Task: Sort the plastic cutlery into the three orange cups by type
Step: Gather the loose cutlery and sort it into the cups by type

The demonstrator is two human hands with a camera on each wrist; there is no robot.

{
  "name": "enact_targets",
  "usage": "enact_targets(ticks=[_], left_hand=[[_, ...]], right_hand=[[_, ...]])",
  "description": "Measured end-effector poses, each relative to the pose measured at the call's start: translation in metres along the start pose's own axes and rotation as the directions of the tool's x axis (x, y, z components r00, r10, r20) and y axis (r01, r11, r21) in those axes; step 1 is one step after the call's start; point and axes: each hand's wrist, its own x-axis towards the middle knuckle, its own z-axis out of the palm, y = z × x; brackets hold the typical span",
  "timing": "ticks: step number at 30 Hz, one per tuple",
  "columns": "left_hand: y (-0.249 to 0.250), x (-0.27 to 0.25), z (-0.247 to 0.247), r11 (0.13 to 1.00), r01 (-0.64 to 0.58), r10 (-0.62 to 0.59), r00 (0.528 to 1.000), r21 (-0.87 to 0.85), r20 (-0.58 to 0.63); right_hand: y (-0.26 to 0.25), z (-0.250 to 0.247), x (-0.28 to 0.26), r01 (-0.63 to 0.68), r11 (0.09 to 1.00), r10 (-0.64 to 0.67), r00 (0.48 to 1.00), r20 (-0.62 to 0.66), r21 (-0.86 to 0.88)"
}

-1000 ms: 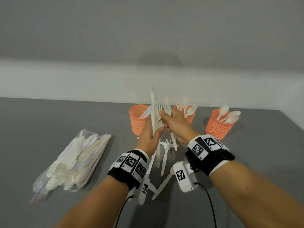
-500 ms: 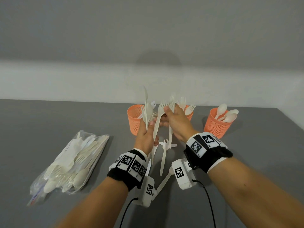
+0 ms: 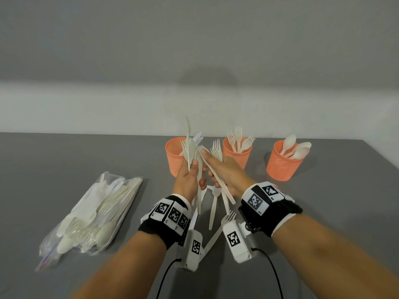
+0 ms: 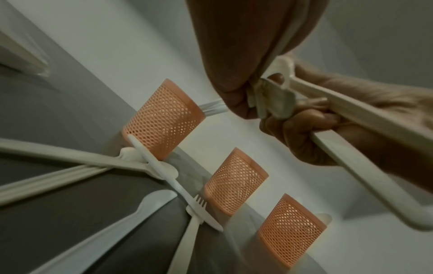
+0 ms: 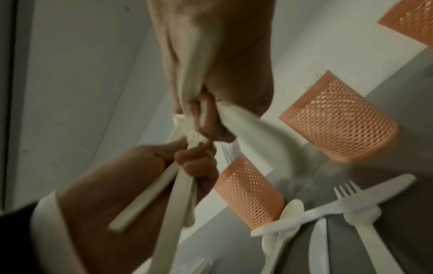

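Note:
My left hand (image 3: 194, 169) grips an upright bunch of mixed white cutlery (image 3: 190, 147) in front of the left orange cup (image 3: 174, 158); a spoon sticks out highest. My right hand (image 3: 212, 167), right beside it, grips a few forks (image 3: 217, 151), and one slanted fork (image 3: 218, 180) crosses its back. The middle cup (image 3: 237, 156) holds forks and the right cup (image 3: 282, 165) holds spoons. In the left wrist view the right hand's fingers (image 4: 302, 126) curl around long handles. In the right wrist view both hands meet above the cups (image 5: 248, 191).
A clear plastic bag of cutlery (image 3: 95, 212) lies at the left on the grey table (image 3: 64, 160). Loose forks (image 3: 213, 210) and knives (image 5: 379, 192) lie crossed on the table under my hands. A wall runs just behind the cups.
The right hand has drawn forks away from the left hand's bunch; one fork now slants across the right hand. Both hands stay in front of the left and middle cups.

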Motion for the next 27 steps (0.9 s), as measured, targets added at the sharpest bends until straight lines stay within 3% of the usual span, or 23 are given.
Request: enact_targets(ticks=[3,7,13,17,21,27], left_hand=[[-0.003,-0.002,0.004,0.999,0.001,-0.002,1.000,0.036,0.013],[-0.001,-0.003,0.004,0.992,-0.021,0.022,1.000,0.128,-0.002],[0.000,-0.001,0.003,0.999,-0.028,0.027,0.999,0.046,0.024],[0.001,0.000,0.007,0.998,-0.027,0.024,0.998,0.061,0.058],[0.001,0.001,0.010,0.999,0.000,-0.005,0.996,0.047,0.089],[0.002,0.005,0.014,0.991,0.013,-0.021,0.998,0.135,0.058]], right_hand=[[0.009,0.004,0.006,0.081,0.994,-0.085,0.994,-0.062,-0.073],[0.012,0.010,0.009,0.132,0.951,-0.133,0.991,0.016,-0.278],[0.006,0.000,0.009,0.134,0.959,-0.149,0.988,-0.043,-0.249],[0.007,-0.007,0.006,0.044,0.998,-0.044,0.999,0.006,-0.051],[0.013,-0.013,0.014,0.049,0.997,-0.055,0.994,-0.094,-0.063],[0.014,-0.013,0.013,0.040,0.998,-0.044,0.995,-0.086,-0.042]])
